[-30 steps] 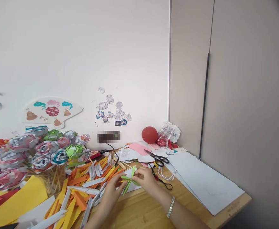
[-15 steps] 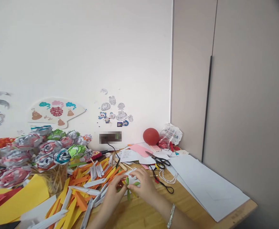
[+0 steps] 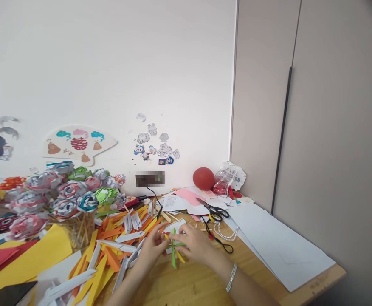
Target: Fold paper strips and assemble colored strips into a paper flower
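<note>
Between my two hands is a small paper pinwheel-like piece (image 3: pixel 173 257) with green and yellow folded blades spreading outward. My left hand (image 3: pixel 154 246) pinches it from the left with thumb and fingers. From the right, my right hand (image 3: pixel 195 244) has its fingers closed on the same piece, near its centre; the fingertips partly cover it. A bracelet (image 3: pixel 231 277) circles my right wrist. A small white sheet (image 3: pixel 177 226) lies just behind the hands. Left of my left hand spreads a pile of folded orange, yellow and white paper strips (image 3: pixel 112 233).
Paper flowers (image 3: pixel 74 187) stand in a clear container at the left. Black scissors (image 3: pixel 216 211), a pearl string (image 3: pixel 226 233) and a red balloon (image 3: pixel 203 178) lie behind and right. White sheets (image 3: pixel 278 250) cover the table's right side. A dark object (image 3: pixel 9 293) is at lower left.
The paper piece has turned in my hands, so its green and yellow blades now show more openly. The view has shifted slightly. Both hands stay on the piece.
</note>
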`<action>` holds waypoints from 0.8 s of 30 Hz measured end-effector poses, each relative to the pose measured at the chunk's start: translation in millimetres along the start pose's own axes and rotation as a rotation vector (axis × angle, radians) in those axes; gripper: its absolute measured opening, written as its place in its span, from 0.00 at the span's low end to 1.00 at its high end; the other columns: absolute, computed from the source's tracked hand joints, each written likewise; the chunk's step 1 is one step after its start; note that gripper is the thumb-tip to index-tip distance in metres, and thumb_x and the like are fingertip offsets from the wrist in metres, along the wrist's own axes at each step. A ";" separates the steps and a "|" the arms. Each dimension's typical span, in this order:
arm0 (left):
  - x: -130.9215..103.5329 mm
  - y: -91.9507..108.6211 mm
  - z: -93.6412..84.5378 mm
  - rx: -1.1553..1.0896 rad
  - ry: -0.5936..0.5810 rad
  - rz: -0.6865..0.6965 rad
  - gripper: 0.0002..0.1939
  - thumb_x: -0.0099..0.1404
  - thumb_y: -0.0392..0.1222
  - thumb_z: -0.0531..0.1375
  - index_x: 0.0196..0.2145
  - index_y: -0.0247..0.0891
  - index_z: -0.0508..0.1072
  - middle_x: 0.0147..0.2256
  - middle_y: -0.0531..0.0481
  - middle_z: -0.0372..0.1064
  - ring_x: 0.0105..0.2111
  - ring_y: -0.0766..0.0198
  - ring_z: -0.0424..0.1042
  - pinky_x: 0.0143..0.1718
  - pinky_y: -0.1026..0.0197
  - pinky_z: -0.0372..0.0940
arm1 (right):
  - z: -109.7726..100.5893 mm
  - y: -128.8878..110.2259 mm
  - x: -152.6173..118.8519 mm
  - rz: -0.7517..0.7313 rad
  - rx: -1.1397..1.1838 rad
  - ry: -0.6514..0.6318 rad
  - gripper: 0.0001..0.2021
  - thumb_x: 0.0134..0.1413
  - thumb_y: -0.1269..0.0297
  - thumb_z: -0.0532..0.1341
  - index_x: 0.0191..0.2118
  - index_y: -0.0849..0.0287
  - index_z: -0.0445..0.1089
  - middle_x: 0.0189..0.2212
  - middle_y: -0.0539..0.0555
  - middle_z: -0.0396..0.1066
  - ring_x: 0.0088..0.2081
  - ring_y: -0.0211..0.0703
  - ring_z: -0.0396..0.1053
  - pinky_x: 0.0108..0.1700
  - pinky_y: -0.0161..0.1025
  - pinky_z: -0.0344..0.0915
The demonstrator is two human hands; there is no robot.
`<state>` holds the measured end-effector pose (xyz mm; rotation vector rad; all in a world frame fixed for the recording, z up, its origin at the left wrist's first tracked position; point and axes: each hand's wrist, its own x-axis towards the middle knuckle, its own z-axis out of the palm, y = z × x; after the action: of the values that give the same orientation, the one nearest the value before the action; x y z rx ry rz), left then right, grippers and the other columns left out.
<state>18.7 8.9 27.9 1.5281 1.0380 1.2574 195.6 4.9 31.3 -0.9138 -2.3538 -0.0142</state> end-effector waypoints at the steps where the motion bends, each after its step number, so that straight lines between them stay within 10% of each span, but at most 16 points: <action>1: 0.3 -1.0 -1.3 -0.005 0.000 -0.011 0.28 0.47 0.48 0.61 0.45 0.36 0.63 0.17 0.64 0.54 0.17 0.71 0.59 0.17 0.67 0.61 | 0.6 -0.4 0.0 0.021 -0.037 0.007 0.19 0.48 0.64 0.61 0.48 0.47 0.64 0.37 0.53 0.62 0.38 0.45 0.62 0.38 0.39 0.61; 9: -1.7 2.5 -3.4 -0.016 0.026 -0.099 0.24 0.45 0.48 0.63 0.39 0.35 0.68 0.18 0.62 0.54 0.19 0.71 0.60 0.23 0.64 0.65 | 0.2 -2.9 -1.8 -0.040 -0.149 0.041 0.13 0.47 0.61 0.61 0.41 0.53 0.66 0.47 0.52 0.60 0.46 0.47 0.55 0.47 0.43 0.55; 16: -2.6 4.0 -3.1 0.018 -0.089 -0.110 0.25 0.47 0.49 0.62 0.42 0.37 0.66 0.18 0.62 0.54 0.21 0.68 0.62 0.26 0.61 0.66 | 11.9 0.4 -0.5 -0.209 -0.296 0.037 0.03 0.52 0.65 0.57 0.32 0.58 0.66 0.28 0.51 0.69 0.36 0.42 0.58 0.47 0.45 0.51; 24: -12.3 12.1 -3.6 0.826 -0.011 0.296 0.26 0.51 0.43 0.61 0.48 0.38 0.61 0.41 0.42 0.68 0.41 0.53 0.68 0.42 0.52 0.62 | 13.9 9.3 3.5 -0.195 -0.342 0.131 0.07 0.52 0.68 0.56 0.24 0.59 0.63 0.21 0.49 0.67 0.30 0.40 0.58 0.36 0.41 0.53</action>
<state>14.3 -5.8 36.8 2.3751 1.4651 1.0478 191.9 17.2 20.0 -0.8055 -2.3464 -0.5523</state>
